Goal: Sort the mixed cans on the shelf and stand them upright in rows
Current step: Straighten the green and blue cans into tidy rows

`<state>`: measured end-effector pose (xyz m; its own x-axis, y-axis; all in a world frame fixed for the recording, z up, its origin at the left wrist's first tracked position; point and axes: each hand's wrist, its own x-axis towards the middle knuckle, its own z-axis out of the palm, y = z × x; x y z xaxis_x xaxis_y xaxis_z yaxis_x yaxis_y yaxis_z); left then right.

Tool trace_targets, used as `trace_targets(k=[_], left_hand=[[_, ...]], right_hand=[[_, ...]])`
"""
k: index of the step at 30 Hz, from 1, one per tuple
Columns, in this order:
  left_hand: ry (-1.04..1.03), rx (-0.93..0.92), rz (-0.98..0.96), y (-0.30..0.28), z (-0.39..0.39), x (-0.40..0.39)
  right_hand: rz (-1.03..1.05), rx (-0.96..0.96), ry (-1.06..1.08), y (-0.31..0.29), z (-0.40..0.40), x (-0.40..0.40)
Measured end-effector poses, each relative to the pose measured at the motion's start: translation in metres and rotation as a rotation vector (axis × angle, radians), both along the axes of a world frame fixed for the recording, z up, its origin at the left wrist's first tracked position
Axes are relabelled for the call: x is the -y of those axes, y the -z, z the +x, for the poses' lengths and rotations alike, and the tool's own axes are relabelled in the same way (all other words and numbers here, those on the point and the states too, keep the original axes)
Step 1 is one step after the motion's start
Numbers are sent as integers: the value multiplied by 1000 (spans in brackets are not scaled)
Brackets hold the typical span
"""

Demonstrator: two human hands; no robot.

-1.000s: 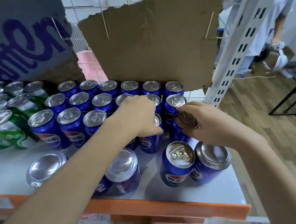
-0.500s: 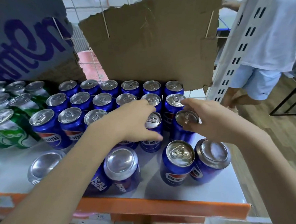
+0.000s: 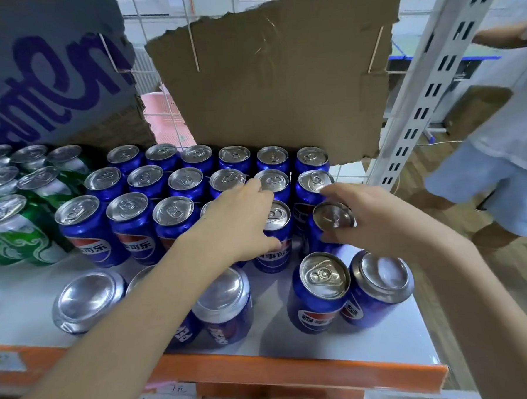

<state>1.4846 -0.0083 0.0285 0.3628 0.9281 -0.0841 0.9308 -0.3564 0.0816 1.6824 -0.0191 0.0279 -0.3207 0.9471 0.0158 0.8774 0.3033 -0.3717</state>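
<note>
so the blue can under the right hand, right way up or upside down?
Upside down. The blue can in the right hand shows a smooth domed base on top with no pull tab, unlike the tabbed neighbour beside it.

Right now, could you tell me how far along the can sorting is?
Mostly done: green cans and blue cans stand upright in rows. In hand: the left hand and right hand each grip a third-row can. Left: five loose cans near the shelf edge, some bottom-up.
</note>
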Motion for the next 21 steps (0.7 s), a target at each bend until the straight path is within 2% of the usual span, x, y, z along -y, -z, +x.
trace_targets(k=[2,5,7,10,12,21], left_hand=[[-17,-3,2,0,0,2],[-40,15,-7,0,1,4],[-46,32,-14,0,1,5],[-52,42,-8,0,1,7],[-61,52,-15,-1,0,7],[-40,49,-3,1,-2,9]], right_hand=[[-69,-9,-145,-5,-3,4],[-19,-36,-202,-4,-8,7],[16,-70,-135,-2,-8,8],[63,6,57,3,-10,7],[83,28,91,5,-10,6],[72,-66,-152,2,-5,7]])
